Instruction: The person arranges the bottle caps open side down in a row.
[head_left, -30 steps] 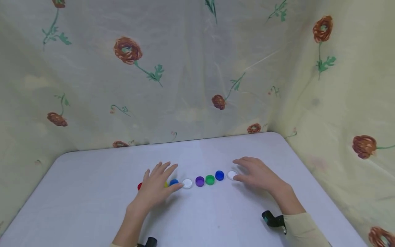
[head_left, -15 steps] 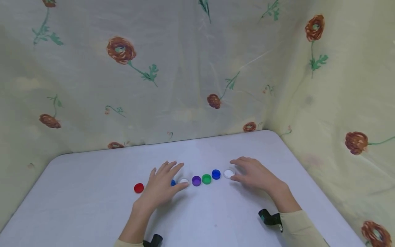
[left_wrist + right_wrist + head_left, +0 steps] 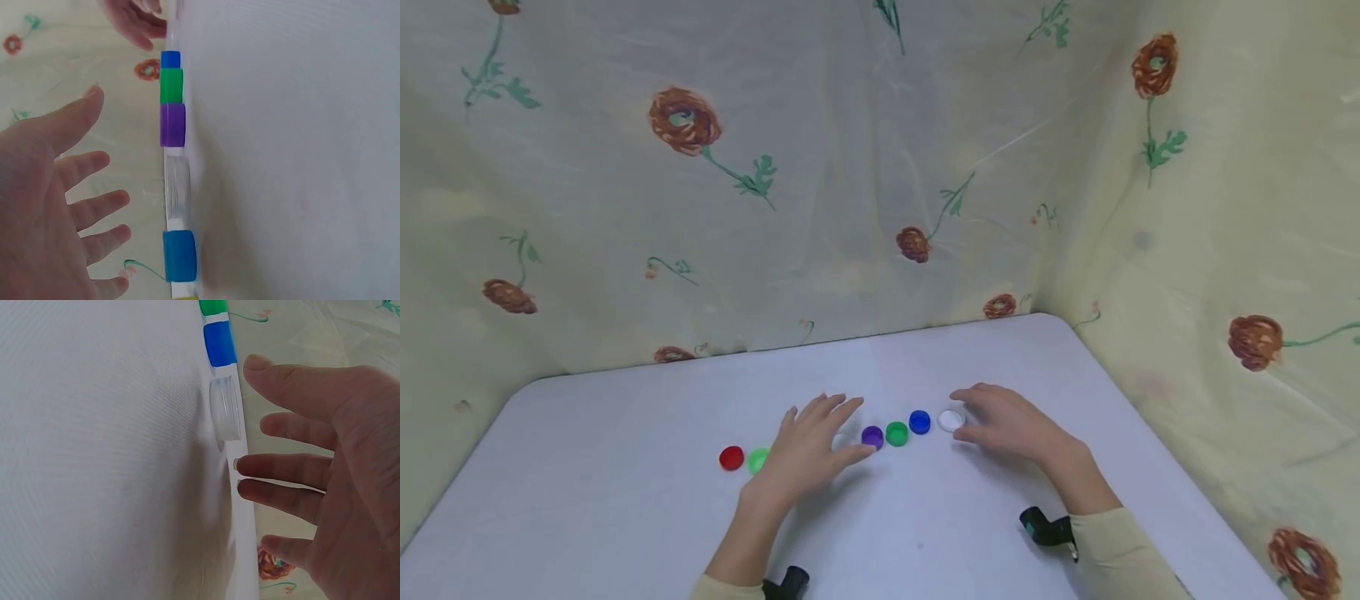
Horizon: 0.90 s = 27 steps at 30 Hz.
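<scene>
A row of small round plastic caps lies on the white table. My left hand (image 3: pixel 808 454) hovers over the row with fingers spread, holding nothing. To its left are a red cap (image 3: pixel 732 457) and a light green cap (image 3: pixel 757 460). By its thumb is a purple cap (image 3: pixel 872 437). Hidden under it in the head view, a clear cap (image 3: pixel 178 187) and a light blue cap (image 3: pixel 180 256) show in the left wrist view. Fingers parted, my right hand (image 3: pixel 1011 425) is beside another clear cap (image 3: pixel 225 409) at the row's right end, holding nothing.
Between the purple cap and the right-hand clear cap sit a green cap (image 3: pixel 897 433) and a dark blue cap (image 3: pixel 920 422). A floral curtain (image 3: pixel 820 183) hangs behind and beside the table (image 3: pixel 587 517). Each wrist wears a small black camera (image 3: pixel 1047 528).
My left hand has moved right along the row, uncovering the red and light green caps and covering the left clear one. The right hand stays by its clear cap. The head view has shifted slightly.
</scene>
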{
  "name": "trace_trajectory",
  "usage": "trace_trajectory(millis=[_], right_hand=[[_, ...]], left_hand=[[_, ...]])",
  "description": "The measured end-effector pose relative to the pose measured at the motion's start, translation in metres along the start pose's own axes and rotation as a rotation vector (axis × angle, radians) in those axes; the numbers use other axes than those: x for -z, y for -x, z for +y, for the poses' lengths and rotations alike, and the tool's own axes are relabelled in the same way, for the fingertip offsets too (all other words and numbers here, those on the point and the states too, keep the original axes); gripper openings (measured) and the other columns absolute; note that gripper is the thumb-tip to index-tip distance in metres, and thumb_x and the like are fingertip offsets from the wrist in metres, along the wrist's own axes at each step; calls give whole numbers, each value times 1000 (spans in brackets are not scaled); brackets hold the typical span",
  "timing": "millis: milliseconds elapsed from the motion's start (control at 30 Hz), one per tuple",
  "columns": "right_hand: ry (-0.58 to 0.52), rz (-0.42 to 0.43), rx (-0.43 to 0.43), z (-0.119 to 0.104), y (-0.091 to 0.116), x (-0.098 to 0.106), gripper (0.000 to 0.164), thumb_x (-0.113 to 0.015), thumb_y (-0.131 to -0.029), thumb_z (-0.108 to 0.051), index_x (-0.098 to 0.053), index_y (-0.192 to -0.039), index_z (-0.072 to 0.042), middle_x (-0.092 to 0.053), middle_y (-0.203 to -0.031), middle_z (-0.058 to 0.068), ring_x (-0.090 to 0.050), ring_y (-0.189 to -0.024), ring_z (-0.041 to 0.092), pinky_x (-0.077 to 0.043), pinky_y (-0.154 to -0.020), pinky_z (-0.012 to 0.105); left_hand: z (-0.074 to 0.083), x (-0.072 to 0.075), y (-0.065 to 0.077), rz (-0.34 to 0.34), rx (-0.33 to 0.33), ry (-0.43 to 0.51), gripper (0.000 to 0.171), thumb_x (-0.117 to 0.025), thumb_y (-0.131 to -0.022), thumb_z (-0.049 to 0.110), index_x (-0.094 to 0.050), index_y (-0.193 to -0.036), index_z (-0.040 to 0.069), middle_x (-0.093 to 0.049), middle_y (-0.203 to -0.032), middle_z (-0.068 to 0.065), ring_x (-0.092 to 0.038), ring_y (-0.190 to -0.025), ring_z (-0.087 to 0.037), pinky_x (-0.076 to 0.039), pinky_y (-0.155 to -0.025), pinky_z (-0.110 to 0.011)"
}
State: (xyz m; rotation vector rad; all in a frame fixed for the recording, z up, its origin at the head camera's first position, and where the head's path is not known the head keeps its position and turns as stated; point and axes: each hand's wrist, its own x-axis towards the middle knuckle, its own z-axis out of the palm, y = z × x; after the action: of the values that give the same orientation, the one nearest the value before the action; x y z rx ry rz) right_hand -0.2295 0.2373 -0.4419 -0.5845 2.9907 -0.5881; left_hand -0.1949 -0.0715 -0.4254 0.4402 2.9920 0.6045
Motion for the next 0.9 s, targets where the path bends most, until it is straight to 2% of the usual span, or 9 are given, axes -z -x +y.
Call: trace_trajectory(millis=[367,633,900], right_hand=[[19,13,1,0,-2,-2,55,-73,-86,-36,-60,-135,-14,-62,-133,9,-57,-126,31,-44,-107,53],[16,9,-30,1,-1,-3,54,-73,-86,-34,-61,-134,-14,-63,-132,7,-57,-126,29,-44,-108,51],[-6,17,-9,2,-3,-6,51,-73,-87,-32,-62,-133,-14,-64,-129,6,-58,-124,26,-45,-107,48]], left_hand=[[13,-7,-8,-19,-54,-1,70,-62,-88,62,-43,-149,33,-43,-157,-3,-31,-150,-31,-19,-118,-67],[25,-10,-14,-40,-94,-8,68,-63,-89,60,-44,-149,32,-46,-155,-4,-36,-148,-30,-22,-117,-67],[34,-16,-21,-19,-116,-16,66,-63,-90,58,-47,-147,30,-50,-151,-4,-42,-144,-29,-27,-116,-65]])
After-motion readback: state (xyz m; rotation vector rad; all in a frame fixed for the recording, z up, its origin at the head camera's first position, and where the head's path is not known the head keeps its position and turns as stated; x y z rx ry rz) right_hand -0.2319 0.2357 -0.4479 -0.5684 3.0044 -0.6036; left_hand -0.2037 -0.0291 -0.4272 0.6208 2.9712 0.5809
